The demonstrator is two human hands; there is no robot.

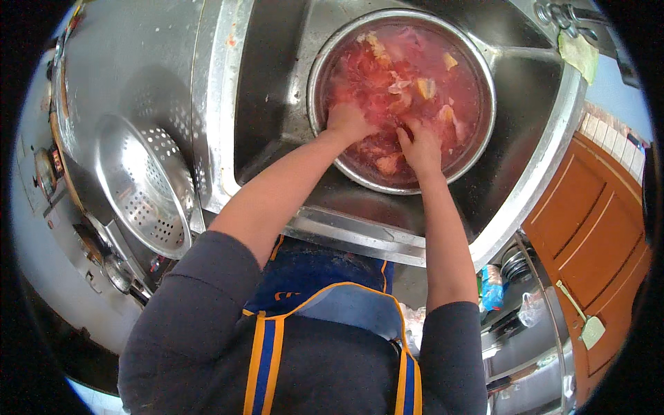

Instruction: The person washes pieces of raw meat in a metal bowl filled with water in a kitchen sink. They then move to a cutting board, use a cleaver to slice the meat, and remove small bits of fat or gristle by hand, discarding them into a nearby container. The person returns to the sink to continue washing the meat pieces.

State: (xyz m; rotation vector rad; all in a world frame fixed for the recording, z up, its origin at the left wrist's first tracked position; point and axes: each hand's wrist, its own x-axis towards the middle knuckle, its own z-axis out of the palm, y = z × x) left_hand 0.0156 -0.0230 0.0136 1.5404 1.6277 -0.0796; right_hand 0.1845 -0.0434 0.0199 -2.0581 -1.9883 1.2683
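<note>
A round stainless steel basin (pixel 492 111) stands in a metal sink (pixel 539 111). Reddish water fills it, with pieces of raw meat (pixel 389 163) in it and pale yellow bits, perhaps fat or skin (pixel 426 88), at the surface. My left hand (pixel 348 122) reaches into the left side of the basin, its fingers under the cloudy water. Near the middle, my right hand (pixel 421 142) is partly dipped in, thumb apart from the fingers, close to the meat. Whether either hand grips a piece is hidden by the water.
A perforated steel colander (pixel 150 192) leans on its side at the left of the sink. A faucet (pixel 563 15) and a pale green cloth (pixel 578 54) are at the upper right. Beyond the sink's right rim are a brown door (pixel 591 207) and a fly swatter (pixel 591 331).
</note>
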